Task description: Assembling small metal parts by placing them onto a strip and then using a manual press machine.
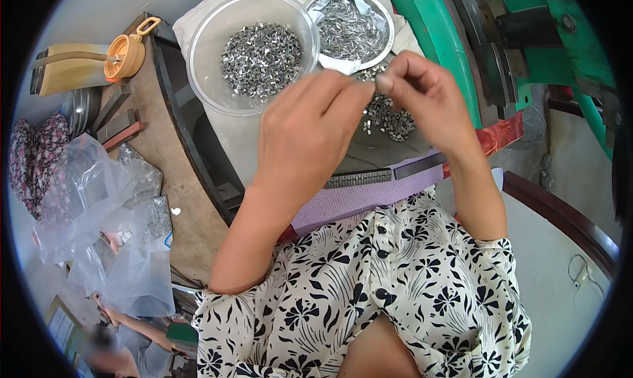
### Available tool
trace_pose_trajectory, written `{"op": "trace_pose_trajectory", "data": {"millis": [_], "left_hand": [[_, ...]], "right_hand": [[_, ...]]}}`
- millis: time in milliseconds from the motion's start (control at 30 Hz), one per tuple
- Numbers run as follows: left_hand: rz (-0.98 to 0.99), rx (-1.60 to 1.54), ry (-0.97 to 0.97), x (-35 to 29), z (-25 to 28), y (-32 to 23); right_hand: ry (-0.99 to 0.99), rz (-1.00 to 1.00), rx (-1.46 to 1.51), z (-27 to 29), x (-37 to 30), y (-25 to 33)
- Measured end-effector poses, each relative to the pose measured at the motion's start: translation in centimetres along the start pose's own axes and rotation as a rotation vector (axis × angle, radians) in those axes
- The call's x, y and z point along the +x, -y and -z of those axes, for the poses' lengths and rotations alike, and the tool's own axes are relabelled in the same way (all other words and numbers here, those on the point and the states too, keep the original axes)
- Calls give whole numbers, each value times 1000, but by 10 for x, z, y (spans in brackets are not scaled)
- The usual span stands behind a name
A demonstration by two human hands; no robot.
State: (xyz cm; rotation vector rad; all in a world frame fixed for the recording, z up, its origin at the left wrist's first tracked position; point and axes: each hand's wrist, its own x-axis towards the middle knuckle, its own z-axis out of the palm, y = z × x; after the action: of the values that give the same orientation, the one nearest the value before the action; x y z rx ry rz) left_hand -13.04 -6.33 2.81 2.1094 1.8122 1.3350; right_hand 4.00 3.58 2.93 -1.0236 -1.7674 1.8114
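My left hand (300, 130) and my right hand (432, 101) meet fingertip to fingertip above the cloth-covered work surface. Both are closed in a pinch; whatever sits between the fingers is too small and blurred to make out. Below them lies a loose pile of small shiny metal pieces (399, 124), partly hidden by my hands. Beyond my left hand stands a round clear plastic tub (201, 81) holding many short metal pieces (260, 58). To its right, a white bowl (389, 41) lined with plastic contains thin silvery pins (349, 31).
A green machine (432, 41) stands close on the right. Along the near edge run a dark ridged strip (359, 179) and purple cloth (343, 203). On the left are an orange cup-like lid (125, 56), metal bars and clear plastic bags (125, 239). Another person (119, 351) is at lower left.
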Motion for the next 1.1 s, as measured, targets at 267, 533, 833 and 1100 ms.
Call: {"op": "trace_pose_trajectory", "data": {"millis": [267, 533, 833, 1100], "left_hand": [[317, -214, 184, -79, 19, -10], [349, -89, 452, -102, 23, -17], [402, -98, 361, -116, 26, -9], [536, -221, 243, -131, 22, -9]], "right_hand": [[47, 423, -733, -32, -22, -35], [31, 602, -997, -41, -29, -48], [-97, 517, -838, -45, -36, -47], [25, 340, -732, -61, -46, -45]]}}
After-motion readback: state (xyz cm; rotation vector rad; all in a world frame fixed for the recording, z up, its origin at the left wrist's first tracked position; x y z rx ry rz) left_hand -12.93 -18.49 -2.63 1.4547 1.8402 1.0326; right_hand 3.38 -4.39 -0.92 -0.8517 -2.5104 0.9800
